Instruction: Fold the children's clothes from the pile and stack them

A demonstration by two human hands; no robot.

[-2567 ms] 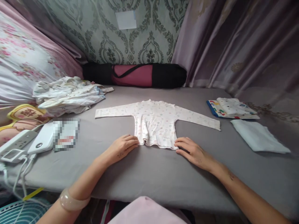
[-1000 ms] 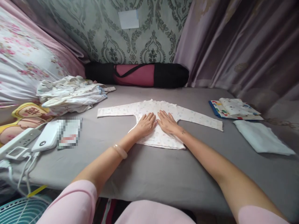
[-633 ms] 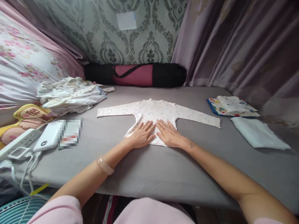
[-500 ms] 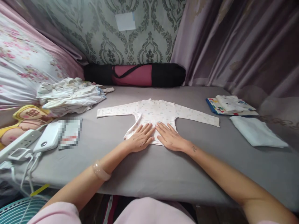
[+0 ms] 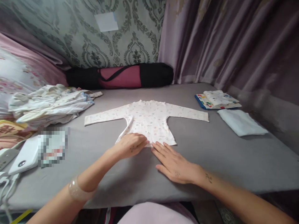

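Observation:
A small white printed shirt (image 5: 149,119) lies flat on the grey sheet, both sleeves stretched out sideways and its hem toward me. My left hand (image 5: 132,144) is at the left part of the hem, fingers drawn together and pointing right; whether cloth is pinched under them is hidden. My right hand (image 5: 175,163) lies palm down with fingers extended, its fingertips touching the hem's middle and right part, the palm on the sheet.
Piled clothes (image 5: 51,104) lie at the left, with a white power bank (image 5: 26,154) nearer me. A black and red bag (image 5: 121,76) rests along the wall. Folded cloths (image 5: 218,99) and a white cloth (image 5: 241,122) are at the right.
Both hands have slid toward me from the shirt's body to its hem. My left fingers, spread before, have closed together. The view has shifted to the right.

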